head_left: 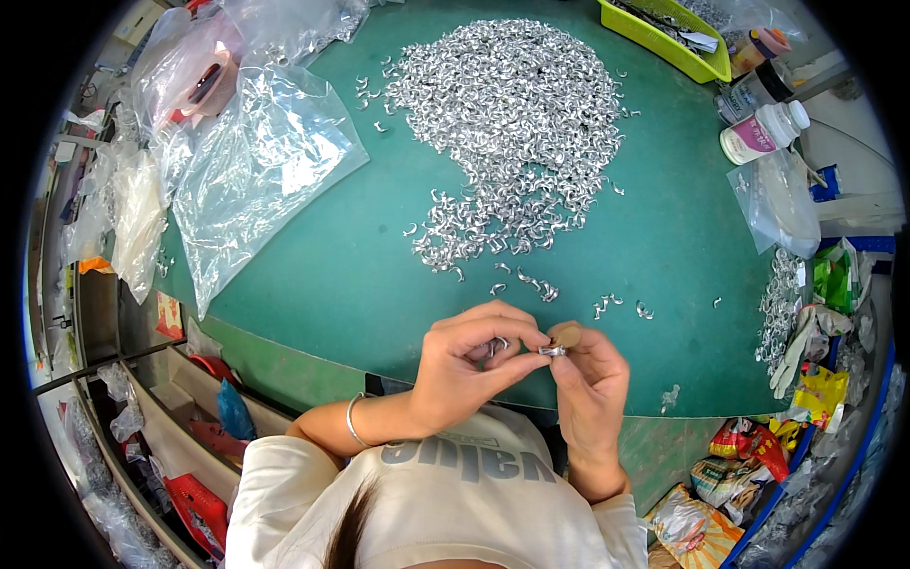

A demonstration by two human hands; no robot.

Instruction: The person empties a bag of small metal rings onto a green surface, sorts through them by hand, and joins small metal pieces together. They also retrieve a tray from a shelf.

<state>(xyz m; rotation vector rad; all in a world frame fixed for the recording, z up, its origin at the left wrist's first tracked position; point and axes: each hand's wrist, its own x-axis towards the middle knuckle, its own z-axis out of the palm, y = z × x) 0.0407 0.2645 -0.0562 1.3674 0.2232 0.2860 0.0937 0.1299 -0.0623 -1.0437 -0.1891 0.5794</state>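
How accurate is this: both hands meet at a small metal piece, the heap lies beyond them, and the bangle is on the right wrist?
One slip: the head view shows the bangle on the left wrist, not the right. The rest holds: the left hand and right hand meet at a small metal piece, the heap lying beyond them.

One left hand (469, 365) and one right hand (590, 379) meet at one silver metal piece (552, 351). One bracelet (353, 422) sits left of the grip. Beyond it, far right, are one yellow-green basket (664, 40) and three lidded containers (754, 140). The heaped silver pieces (512, 104) straight beyond are too many to count.
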